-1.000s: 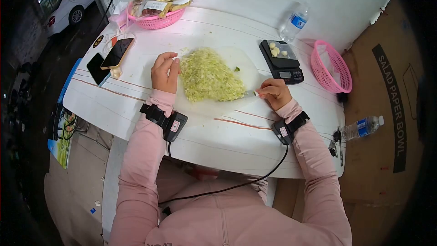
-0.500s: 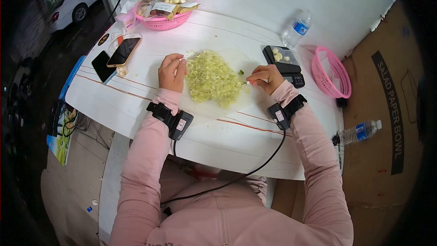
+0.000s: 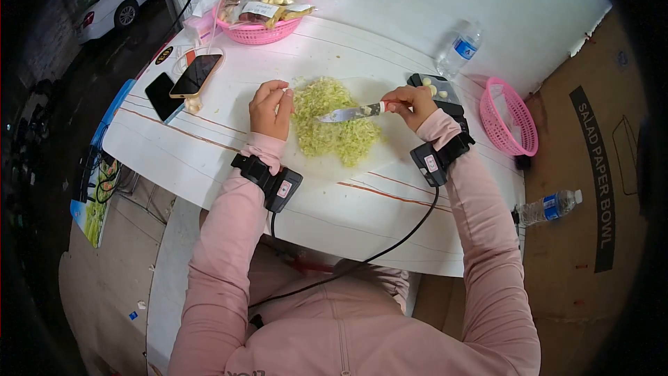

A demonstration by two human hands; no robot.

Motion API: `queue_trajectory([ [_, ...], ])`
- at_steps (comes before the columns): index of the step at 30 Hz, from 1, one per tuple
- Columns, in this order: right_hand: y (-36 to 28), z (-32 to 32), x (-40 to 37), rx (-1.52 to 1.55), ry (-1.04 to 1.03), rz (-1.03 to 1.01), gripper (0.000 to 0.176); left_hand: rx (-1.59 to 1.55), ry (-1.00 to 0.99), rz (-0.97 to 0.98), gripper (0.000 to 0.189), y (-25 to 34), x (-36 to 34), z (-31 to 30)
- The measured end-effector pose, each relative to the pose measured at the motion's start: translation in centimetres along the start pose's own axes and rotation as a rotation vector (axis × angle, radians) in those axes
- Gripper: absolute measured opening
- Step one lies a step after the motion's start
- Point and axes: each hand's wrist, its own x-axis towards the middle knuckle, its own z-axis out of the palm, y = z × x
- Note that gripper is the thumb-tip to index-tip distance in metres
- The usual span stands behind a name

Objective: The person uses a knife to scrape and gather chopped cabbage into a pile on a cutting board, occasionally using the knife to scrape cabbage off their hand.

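A heap of finely chopped pale green vegetable (image 3: 330, 139) lies on a translucent cutting board (image 3: 390, 150) on the white table. My right hand (image 3: 412, 106) is closed around the handle of a small knife (image 3: 348, 113), whose blade points left across the top of the heap. At the heap's left edge is my left hand (image 3: 271, 109), its fingers curled together; whether they pinch anything is too small to tell. Bits of vegetable touch the fingertips.
A pink basket of packaged food (image 3: 261, 33) stands at the back left, near two phones (image 3: 197, 75) (image 3: 163, 96). Behind my right hand are a black scale (image 3: 445, 97) holding pale pieces, a water bottle (image 3: 459, 51) and another pink basket (image 3: 508, 118). A second bottle (image 3: 550, 207) lies right.
The knife blade has come into clear view above the heap, where before only its handle end showed. The whole view has shifted slightly; my left hand stays beside the heap.
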Motion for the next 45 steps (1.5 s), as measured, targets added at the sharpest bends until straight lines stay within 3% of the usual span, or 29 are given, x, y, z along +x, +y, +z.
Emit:
queue_trajectory([
  [6,-0.6,-1.6,-4.0,0.014,-0.05,-0.185,0.02,0.019,0.0,0.012,0.023,-0.2,-0.1,0.0],
  [14,1.9,0.3,-8.9,0.203,-0.077,-0.091,0.029,0.086,-0.023,0.033,0.024,-0.1,-0.1,-0.1],
  [17,2.7,1.0,-8.5,0.307,-0.1,0.024,0.023,0.011,-0.037,-0.087,0.027,0.4,-0.1,-0.1],
  [19,3.0,1.4,-7.8,0.129,-0.019,-0.176,0.027,0.009,-0.043,-0.105,0.027,0.5,-0.1,-0.2],
  [20,3.1,1.6,-7.6,0.131,-0.015,-0.181,0.027,0.004,-0.046,-0.127,0.027,0.5,0.0,-0.3],
  [22,3.3,1.9,-7.2,0.206,-0.077,-0.052,0.024,0.022,-0.03,-0.08,0.025,-0.4,-0.1,-0.2],
  [26,3.1,2.1,-6.1,0.136,-0.057,-0.061,0.024,0.05,-0.029,0.001,0.022,-0.9,-0.1,-0.1],
  [30,3.0,3.0,-5.1,0.165,0.003,-0.08,0.024,-0.023,-0.038,-0.073,0.022,0.5,-0.1,-0.2],
  [35,2.4,3.7,-4.1,0.187,0.047,-0.119,0.025,0.03,-0.023,0.001,0.022,0.4,-0.1,-0.3],
  [40,1.3,3.5,-3.1,0.036,0.127,-0.209,0.024,0.014,-0.037,-0.052,0.023,0.1,-0.1,-0.2],
  [45,1.1,3.2,-2.5,0.182,0.131,-0.091,0.018,0.007,-0.034,-0.054,0.023,0.0,-0.1,-0.2],
])
